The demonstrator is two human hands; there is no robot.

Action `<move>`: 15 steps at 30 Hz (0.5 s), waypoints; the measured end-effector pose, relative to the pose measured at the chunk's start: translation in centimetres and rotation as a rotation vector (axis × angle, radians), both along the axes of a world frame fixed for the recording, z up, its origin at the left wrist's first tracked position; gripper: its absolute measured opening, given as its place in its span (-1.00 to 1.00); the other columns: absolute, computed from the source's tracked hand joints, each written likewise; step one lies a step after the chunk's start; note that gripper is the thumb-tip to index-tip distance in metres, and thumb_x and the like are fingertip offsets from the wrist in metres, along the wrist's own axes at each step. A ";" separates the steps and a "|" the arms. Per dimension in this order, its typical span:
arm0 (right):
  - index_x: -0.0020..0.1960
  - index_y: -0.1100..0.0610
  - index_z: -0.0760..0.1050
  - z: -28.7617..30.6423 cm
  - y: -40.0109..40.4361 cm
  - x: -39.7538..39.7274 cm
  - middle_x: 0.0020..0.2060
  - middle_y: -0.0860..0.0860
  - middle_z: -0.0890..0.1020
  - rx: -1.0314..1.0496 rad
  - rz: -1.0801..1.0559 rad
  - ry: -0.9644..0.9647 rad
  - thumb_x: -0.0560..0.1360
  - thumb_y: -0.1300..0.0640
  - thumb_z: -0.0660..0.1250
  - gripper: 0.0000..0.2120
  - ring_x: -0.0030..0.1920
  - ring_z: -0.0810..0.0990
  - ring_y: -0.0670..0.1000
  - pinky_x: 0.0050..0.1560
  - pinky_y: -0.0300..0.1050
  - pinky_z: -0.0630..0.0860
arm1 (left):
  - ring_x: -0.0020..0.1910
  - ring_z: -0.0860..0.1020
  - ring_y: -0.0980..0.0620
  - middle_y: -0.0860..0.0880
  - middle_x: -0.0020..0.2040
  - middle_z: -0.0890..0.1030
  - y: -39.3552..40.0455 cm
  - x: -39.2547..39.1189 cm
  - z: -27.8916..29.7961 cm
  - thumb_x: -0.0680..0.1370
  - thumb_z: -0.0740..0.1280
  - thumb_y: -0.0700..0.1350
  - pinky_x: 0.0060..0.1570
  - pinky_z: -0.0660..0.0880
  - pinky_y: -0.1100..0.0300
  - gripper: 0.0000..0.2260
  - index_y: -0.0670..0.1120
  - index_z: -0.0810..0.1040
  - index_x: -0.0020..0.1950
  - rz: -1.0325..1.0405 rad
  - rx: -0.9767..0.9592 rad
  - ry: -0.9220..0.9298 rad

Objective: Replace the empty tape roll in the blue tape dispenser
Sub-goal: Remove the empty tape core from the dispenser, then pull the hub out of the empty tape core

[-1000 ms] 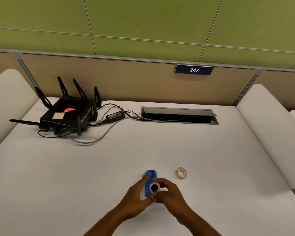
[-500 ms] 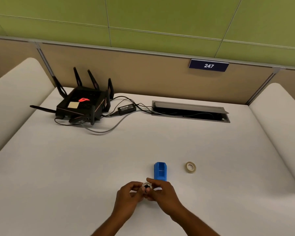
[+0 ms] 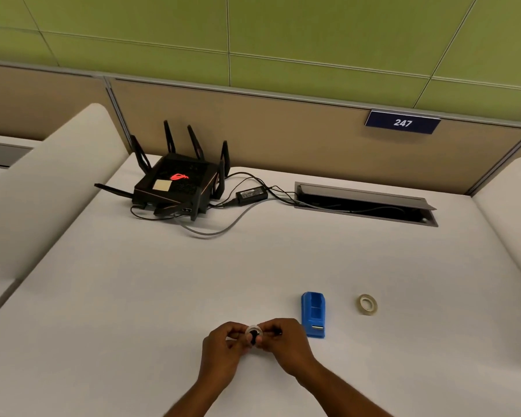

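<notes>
Low centre: both hands, left (image 3: 223,350) and right (image 3: 286,346), fingers pinched on the empty roll (image 3: 254,334) and its dark hub. Dispenser (image 3: 313,315) sits just right; new roll (image 3: 367,304) further right on the surface (image 3: 133,296). Risk: hub pops free, skitters away.

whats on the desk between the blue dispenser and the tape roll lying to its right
Nothing: in the head view the stretch of white desk between the blue dispenser and the tape roll is bare.
</notes>
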State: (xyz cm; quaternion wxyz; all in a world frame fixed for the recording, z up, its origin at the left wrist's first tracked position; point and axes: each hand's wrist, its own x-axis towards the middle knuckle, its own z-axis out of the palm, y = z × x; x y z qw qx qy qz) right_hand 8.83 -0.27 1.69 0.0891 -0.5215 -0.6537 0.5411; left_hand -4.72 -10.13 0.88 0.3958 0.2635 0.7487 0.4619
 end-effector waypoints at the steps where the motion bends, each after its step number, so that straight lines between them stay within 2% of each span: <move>1: -0.03 0.05 0.75 -0.1 0.0 -0.4 -0.13 -0.02 0.78 0.011 0.006 -0.010 0.44 0.18 0.57 -0.88 -0.10 0.75 -0.05 0.07 -0.13 0.71 | -0.24 0.72 0.04 0.07 -0.20 0.73 0.0 -0.4 -0.2 0.47 0.50 -0.14 -0.10 0.68 0.05 -0.93 0.04 0.68 -0.14 -0.003 -0.007 0.006; 6: -0.06 0.06 0.75 -0.5 -0.6 -1.7 -0.17 -0.04 0.78 0.033 -0.014 -0.055 0.42 0.14 0.59 -0.89 -0.15 0.75 -0.06 -0.04 -0.25 0.69 | -0.22 0.70 0.09 0.11 -0.22 0.72 -0.1 -1.8 -0.9 0.46 0.50 -0.10 -0.11 0.67 0.07 -0.93 0.07 0.68 -0.18 -0.041 -0.039 0.077; 11: -0.09 0.05 0.75 -0.9 -1.2 -2.4 -0.24 -0.09 0.75 0.023 -0.060 -0.079 0.44 0.15 0.57 -0.93 -0.24 0.72 -0.11 -0.22 -0.38 0.62 | -0.21 0.70 0.04 0.02 -0.22 0.72 0.0 -2.7 -1.3 0.46 0.51 -0.09 -0.13 0.68 0.05 -0.95 0.04 0.68 -0.19 -0.071 -0.044 0.080; 13: -0.08 0.07 0.76 -0.9 -1.3 -2.6 -0.23 -0.05 0.77 0.019 -0.067 -0.082 0.44 0.18 0.57 -0.93 -0.23 0.74 -0.08 -0.17 -0.32 0.67 | -0.20 0.70 0.02 0.00 -0.22 0.72 0.0 -3.0 -1.3 0.46 0.51 -0.09 -0.14 0.68 0.04 -0.96 0.02 0.69 -0.18 -0.077 -0.044 0.075; 15: -0.09 0.10 0.75 -0.9 -1.3 -2.7 -0.21 0.02 0.79 0.003 -0.079 -0.066 0.42 0.20 0.58 -0.92 -0.20 0.77 -0.01 -0.07 -0.12 0.74 | -0.21 0.70 0.02 0.00 -0.23 0.72 0.1 -3.2 -1.3 0.45 0.51 -0.09 -0.16 0.68 0.04 -0.95 0.01 0.68 -0.19 -0.079 -0.044 0.068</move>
